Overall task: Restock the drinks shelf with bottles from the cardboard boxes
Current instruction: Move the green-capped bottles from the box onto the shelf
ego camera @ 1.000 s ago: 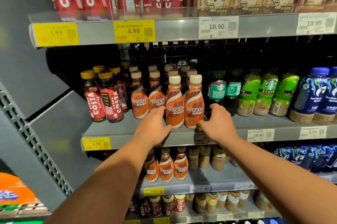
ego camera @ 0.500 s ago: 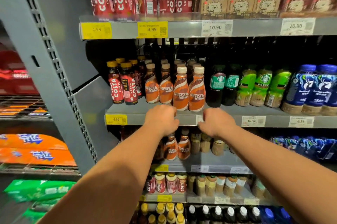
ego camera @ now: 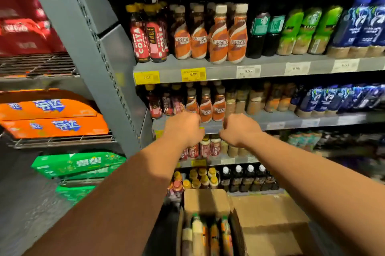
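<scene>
Bottles point(ego camera: 196, 232) in the cardboard box point(ego camera: 206, 199) blur, cut off below.
</scene>
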A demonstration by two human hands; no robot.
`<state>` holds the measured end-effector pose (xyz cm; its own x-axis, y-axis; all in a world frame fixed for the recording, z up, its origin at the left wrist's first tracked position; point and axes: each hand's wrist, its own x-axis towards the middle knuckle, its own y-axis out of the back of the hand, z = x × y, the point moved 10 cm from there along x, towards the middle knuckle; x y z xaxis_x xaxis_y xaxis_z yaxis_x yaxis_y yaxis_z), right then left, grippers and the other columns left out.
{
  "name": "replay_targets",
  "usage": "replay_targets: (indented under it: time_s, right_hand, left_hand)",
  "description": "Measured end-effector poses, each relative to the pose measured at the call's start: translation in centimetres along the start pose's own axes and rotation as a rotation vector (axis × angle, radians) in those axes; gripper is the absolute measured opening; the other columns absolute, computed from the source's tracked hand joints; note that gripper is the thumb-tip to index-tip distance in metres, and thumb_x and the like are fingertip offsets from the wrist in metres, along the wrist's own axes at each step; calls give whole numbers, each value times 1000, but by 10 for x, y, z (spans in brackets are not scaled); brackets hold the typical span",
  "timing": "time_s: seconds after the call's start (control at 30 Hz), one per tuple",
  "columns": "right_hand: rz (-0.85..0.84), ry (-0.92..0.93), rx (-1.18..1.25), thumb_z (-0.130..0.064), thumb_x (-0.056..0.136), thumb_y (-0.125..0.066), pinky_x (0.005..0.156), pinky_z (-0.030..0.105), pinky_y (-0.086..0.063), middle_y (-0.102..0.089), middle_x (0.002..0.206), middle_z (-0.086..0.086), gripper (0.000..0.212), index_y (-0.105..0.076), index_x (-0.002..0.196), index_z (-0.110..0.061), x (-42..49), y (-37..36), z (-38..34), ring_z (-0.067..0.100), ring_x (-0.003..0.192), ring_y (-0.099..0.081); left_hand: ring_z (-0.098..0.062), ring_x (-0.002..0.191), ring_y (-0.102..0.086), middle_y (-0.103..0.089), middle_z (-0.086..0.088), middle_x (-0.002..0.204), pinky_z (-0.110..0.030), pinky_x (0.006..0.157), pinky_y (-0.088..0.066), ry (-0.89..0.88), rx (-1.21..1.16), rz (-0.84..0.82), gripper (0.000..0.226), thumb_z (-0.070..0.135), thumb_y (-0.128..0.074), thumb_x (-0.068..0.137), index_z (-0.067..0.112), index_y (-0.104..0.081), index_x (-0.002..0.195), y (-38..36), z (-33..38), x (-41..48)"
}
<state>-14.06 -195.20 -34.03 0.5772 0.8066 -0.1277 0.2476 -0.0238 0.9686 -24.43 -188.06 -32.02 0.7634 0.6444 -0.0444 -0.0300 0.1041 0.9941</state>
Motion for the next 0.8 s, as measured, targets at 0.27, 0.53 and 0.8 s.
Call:
replay_targets:
  time_s: [0.27,0.53,0.8]
  right_hand:
    - [-129,50,-61,-32,88,-53,77,34,-47,-62,116,15,30,-59,108,-10,-2,-97,1,34,103,-59]
    - [-296,93,-43,-27,87,-55,64,30,-38,-49,85,10,18,-47,81,-11,4,-202,23,30,78,-50]
    - [-450,42,-62,-27,86,-51,67,29,-45,-59,96,10,18,-59,89,-12,5,-316,63,32,93,-61]
  left_hand:
    - [-30,91,-58,-60,-7,91,-37,72,-47,46,-99,-135,20,30,-50,89,17,-50,74,-100,-11,-19]
    - [-29,111,-54,-56,-7,123,-39,89,-48,113,-64,-323,31,29,-50,92,16,-60,118,-206,-15,-31]
    - [-26,91,-54,-57,-5,99,-31,69,-37,123,-161,-437,27,34,-44,91,15,-62,100,-300,-3,-24]
